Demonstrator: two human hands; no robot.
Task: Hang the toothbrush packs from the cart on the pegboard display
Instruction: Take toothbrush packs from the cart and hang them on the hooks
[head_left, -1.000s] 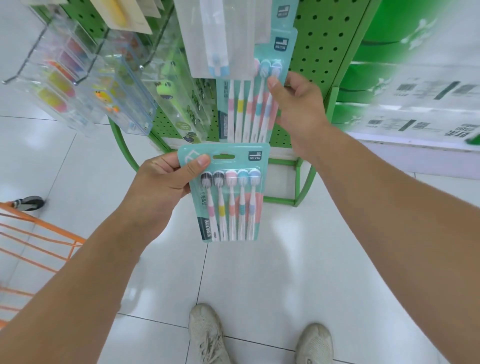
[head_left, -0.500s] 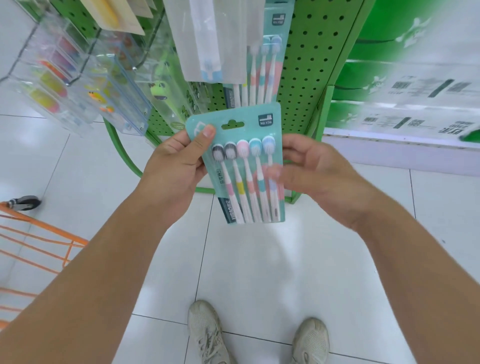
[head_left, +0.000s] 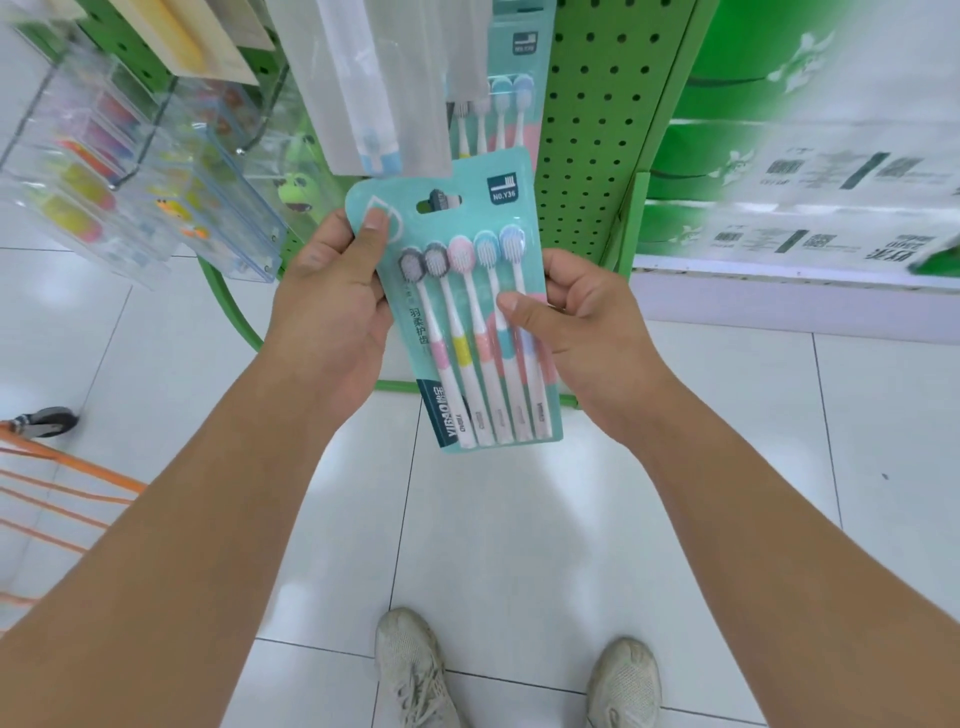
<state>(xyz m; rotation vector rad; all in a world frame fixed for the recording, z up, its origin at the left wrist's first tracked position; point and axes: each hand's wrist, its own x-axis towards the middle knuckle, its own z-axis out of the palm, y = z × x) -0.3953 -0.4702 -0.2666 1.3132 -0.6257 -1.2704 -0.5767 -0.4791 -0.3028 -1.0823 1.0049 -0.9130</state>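
Observation:
I hold a teal toothbrush pack (head_left: 467, 306) with several pastel brushes upright in front of the green pegboard (head_left: 602, 119). My left hand (head_left: 332, 312) grips its upper left edge, thumb pressed on the card's top corner. My right hand (head_left: 582, 322) grips its right side, thumb across the brush handles. The pack's hang slot (head_left: 439, 200) sits just below another teal toothbrush pack (head_left: 506, 98) hanging on the board. The orange cart (head_left: 47, 499) shows only as wire rails at the left edge.
Clear plastic boxes (head_left: 135, 182) of colourful items and white hanging packs (head_left: 374, 83) crowd the display's left and top. Green-and-white cartons (head_left: 810, 156) stand to the right. White floor tiles (head_left: 519, 519) and my shoes (head_left: 415, 675) lie below.
My right hand left the hanging pack on the board, came down and took hold of the right side of the pack in my left hand. The pack rose towards the display.

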